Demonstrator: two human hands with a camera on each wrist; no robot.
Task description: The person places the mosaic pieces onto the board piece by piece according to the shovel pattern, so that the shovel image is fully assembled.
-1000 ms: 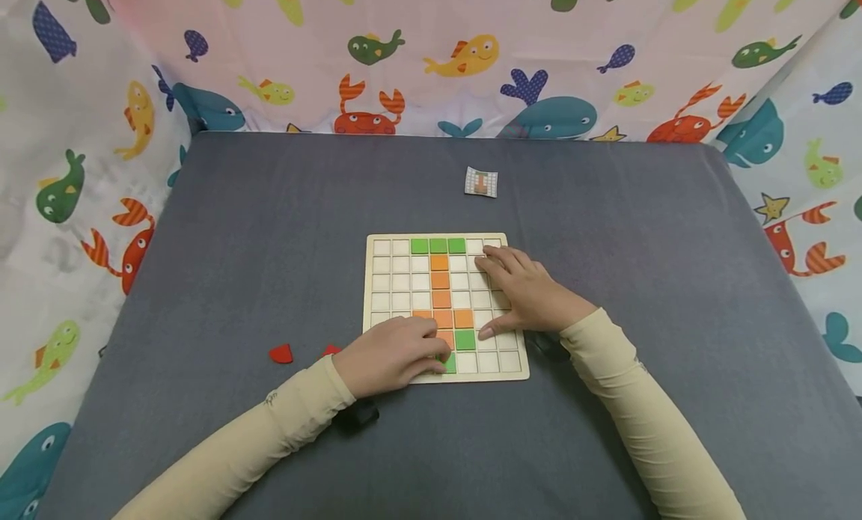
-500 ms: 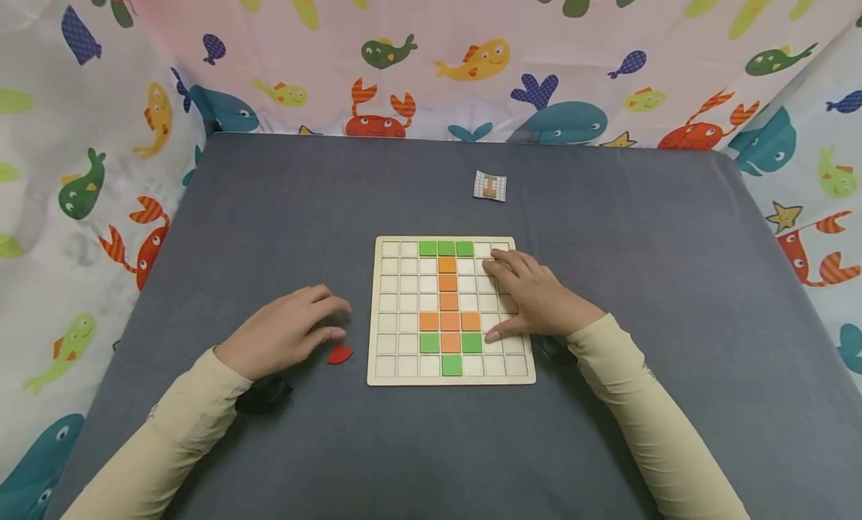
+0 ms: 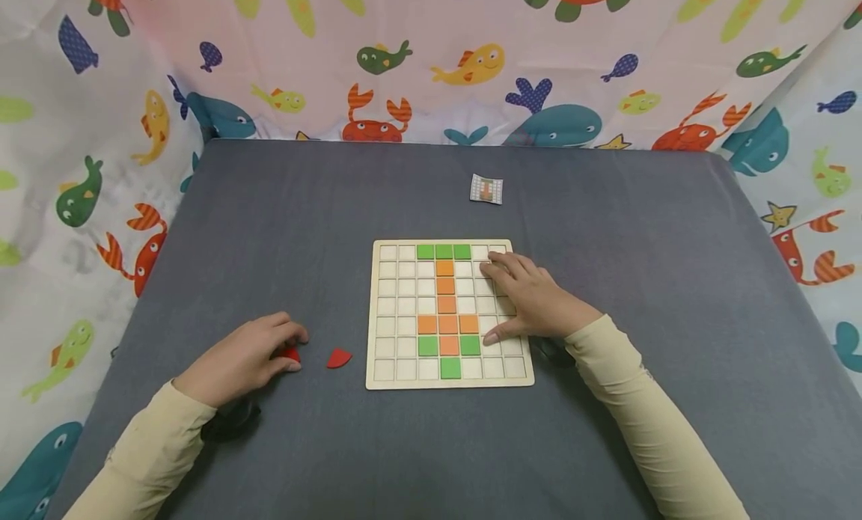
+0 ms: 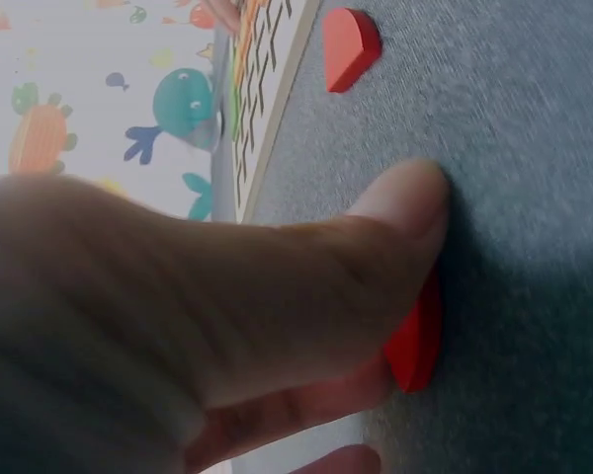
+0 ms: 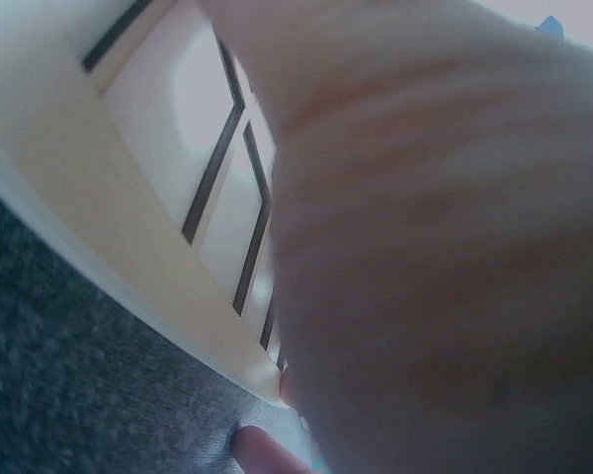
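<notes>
My left hand [image 3: 244,358] is low over the cloth left of the board, thumb and fingers pinching a red flat piece [image 4: 415,341], mostly hidden behind the thumb. A second red piece [image 3: 339,358], fan-shaped with one rounded side, lies between that hand and the board. The wooden grid board [image 3: 450,384] holds white squares, with orange tiles [image 3: 447,304] in a cross-like column. Green tiles [image 3: 444,251] sit in its top row, and another green tile [image 3: 450,368] is in the bottom row. Resting on the board's right side is my right hand [image 3: 539,299], fingers spread and extended.
A small card [image 3: 486,189] printed with a coloured grid lies behind the board. Grey cloth covers the table [image 3: 606,206]. A curtain [image 3: 289,71] with printed sea animals hangs along the back and both sides.
My left hand has left the board's lower part and moved left to a red piece, which its fingers now hold. Green tiles it covered are in sight. The right hand stays put.
</notes>
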